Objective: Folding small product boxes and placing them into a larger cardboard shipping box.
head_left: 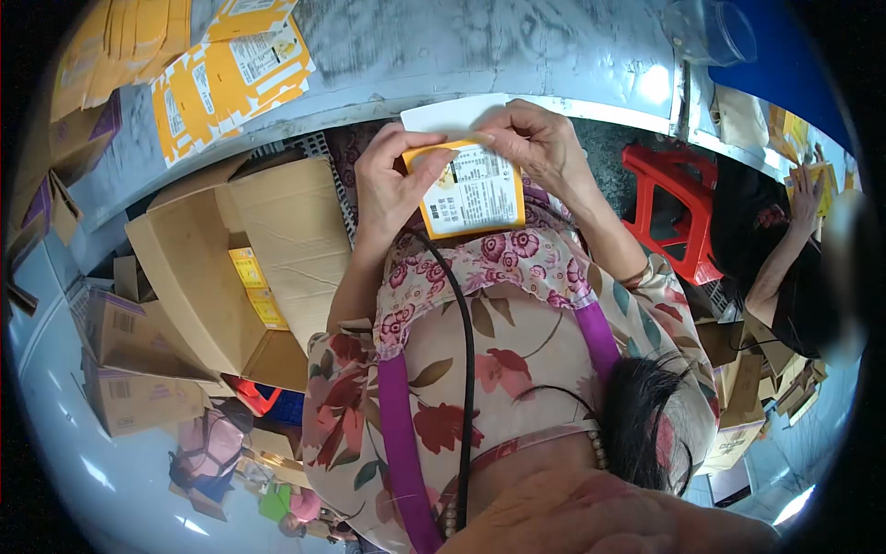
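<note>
Between my two hands, just off the table's near edge, is a yellow and white printed carton [475, 198] with an open white flap [452, 114] at its top. My left hand [392, 175] grips its upper left side, thumb on the front. At the upper right corner, my right hand [535, 143] pinches the carton's top edge between thumb and fingers. The fingertips behind the flap are partly hidden. The carton hangs upright in front of my flowered apron.
Flat yellow carton blanks [231, 83] lie on the table [415, 55] at the left. An open cardboard box [185, 249] with yellow cartons [258, 286] inside stands left of me. A red stool [674, 208] is at the right, near a co-worker's hand [806, 198] on another yellow carton.
</note>
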Motion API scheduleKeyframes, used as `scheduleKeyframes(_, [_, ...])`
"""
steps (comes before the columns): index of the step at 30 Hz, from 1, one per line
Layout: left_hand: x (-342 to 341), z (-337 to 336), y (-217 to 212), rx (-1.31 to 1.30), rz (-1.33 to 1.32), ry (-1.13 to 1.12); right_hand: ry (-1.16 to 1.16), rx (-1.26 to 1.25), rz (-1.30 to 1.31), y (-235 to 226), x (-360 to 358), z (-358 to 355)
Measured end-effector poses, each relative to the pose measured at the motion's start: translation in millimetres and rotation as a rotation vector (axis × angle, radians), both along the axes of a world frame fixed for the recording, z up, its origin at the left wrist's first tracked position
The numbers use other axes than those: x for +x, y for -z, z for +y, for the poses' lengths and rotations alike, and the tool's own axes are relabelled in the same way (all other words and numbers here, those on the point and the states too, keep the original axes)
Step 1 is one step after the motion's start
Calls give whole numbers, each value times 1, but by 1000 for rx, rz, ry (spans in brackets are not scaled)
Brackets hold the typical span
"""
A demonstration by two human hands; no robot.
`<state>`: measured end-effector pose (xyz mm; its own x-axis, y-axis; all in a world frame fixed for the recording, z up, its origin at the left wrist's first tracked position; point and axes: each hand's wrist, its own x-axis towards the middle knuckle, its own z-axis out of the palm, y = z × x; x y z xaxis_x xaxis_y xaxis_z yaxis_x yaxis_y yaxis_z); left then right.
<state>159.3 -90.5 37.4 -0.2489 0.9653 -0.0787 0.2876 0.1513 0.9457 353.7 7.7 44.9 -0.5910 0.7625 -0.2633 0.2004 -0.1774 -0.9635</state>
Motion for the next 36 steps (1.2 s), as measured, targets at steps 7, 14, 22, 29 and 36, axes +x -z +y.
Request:
scheduleKeyframes(7, [-2, -2, -4, 140, 24, -54, -154, 67, 22, -11, -1, 3])
scheduleKeyframes(14, [-12, 11, -27, 300, -350, -190, -14, -209, 820, 35, -1, 51])
scheduleKeyframes(22, [-33, 4, -17, -37, -1484, 161, -516, -229, 1476, 22, -60, 82])
scheduleKeyframes(29, [-59, -35, -10, 180, -1153, -296, -105, -483, 674, 23, -78, 64])
scheduleKeyframes(36, [-102, -96, -21, 258, -913, -714, -456, -233, 545, -15, -130, 8])
